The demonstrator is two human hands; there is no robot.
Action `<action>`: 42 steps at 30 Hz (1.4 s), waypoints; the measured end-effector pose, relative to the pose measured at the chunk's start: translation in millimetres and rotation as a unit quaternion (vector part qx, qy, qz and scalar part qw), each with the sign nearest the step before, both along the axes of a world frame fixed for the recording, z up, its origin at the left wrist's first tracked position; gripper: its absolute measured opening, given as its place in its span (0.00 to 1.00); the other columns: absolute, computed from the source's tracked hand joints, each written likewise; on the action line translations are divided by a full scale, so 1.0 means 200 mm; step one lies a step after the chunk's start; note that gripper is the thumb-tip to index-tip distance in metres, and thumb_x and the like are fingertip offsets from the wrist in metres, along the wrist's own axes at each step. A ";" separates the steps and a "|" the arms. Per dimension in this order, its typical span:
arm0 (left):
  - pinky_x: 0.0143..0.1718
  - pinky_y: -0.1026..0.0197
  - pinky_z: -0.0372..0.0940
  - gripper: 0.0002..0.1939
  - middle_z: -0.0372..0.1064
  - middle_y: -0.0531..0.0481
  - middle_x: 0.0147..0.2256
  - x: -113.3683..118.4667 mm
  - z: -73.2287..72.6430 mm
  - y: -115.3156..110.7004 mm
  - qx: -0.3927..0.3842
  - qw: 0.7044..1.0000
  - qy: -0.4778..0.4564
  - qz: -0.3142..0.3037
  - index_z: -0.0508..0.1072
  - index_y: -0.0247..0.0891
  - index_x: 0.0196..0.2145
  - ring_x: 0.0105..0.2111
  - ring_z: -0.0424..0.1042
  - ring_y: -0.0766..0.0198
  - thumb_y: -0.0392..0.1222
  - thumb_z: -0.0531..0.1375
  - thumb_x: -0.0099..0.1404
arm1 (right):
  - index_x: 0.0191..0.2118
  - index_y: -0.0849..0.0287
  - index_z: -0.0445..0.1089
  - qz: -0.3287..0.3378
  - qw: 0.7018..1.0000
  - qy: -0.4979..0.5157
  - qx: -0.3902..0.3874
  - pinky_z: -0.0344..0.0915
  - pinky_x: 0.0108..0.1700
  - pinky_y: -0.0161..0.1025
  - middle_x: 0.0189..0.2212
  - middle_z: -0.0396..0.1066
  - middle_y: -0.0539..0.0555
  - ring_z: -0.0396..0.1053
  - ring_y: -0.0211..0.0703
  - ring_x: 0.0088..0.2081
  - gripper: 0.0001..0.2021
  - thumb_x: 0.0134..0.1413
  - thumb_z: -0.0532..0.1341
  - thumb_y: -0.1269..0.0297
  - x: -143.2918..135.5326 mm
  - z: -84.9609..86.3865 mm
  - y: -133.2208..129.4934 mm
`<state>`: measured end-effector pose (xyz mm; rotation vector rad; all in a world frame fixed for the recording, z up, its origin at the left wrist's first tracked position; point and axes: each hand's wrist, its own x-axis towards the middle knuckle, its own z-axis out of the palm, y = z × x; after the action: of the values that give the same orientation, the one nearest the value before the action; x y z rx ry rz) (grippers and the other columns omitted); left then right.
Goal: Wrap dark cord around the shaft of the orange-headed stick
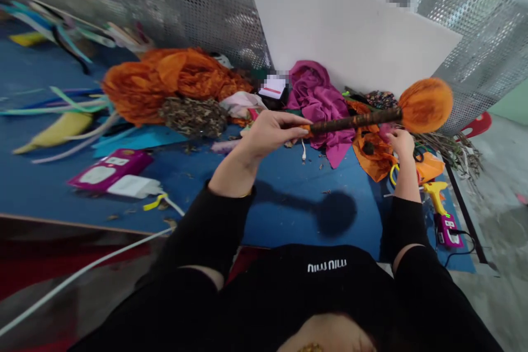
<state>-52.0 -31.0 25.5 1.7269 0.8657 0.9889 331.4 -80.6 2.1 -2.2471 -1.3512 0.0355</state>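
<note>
Stick (355, 121) aslant, left hand (267, 133) outstretched — pinching (one end)

A long stick (357, 121) is showing a dark brown, mottled surface and is carrying a rounded orange head (427, 105) at its right end. The head is looking bulbous and streaky, its covering narrowing in where it is meeting the stick. A bit of orange is showing at the opposite end, where the left hand (270, 135) is pinching it. The whole piece is hanging above the blue counter (284, 176), lying nearly level and rising slightly toward the head. Below the head, a small pink piece (386, 131) is sitting at the right hand's (402, 143) fingertips, partly hidden.
</note>
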 end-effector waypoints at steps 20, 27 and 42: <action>0.29 0.64 0.65 0.17 0.78 0.50 0.27 0.27 0.01 -0.03 -0.062 0.983 -0.172 0.005 0.87 0.34 0.37 0.25 0.67 0.69 0.46 0.74 0.50 | 0.32 0.55 0.71 0.362 0.866 0.307 0.156 0.72 0.39 0.40 0.27 0.72 0.50 0.69 0.39 0.30 0.26 0.62 0.61 0.33 -0.79 -0.09 -0.05; 0.27 0.65 0.63 0.14 0.78 0.50 0.28 0.28 0.00 -0.02 -0.087 0.981 -0.171 0.012 0.86 0.34 0.35 0.25 0.68 0.70 0.45 0.73 0.53 | 0.31 0.54 0.74 0.350 0.803 0.264 0.405 0.73 0.59 0.49 0.41 0.74 0.55 0.76 0.46 0.52 0.18 0.70 0.61 0.48 -0.83 -0.06 -0.13; 0.21 0.66 0.59 0.11 0.77 0.50 0.24 0.34 -0.05 -0.04 -0.184 0.973 -0.130 -0.054 0.87 0.32 0.36 0.18 0.64 0.72 0.34 0.69 0.53 | 0.28 0.54 0.63 0.201 0.803 0.443 0.344 0.51 0.22 0.35 0.21 0.54 0.42 0.47 0.28 0.19 0.27 0.60 0.63 0.34 -0.83 -0.01 -0.13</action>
<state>15.2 -39.1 15.3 1.2843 0.7235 0.8927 165.9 -106.3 -0.3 -1.0450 -1.0144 0.5714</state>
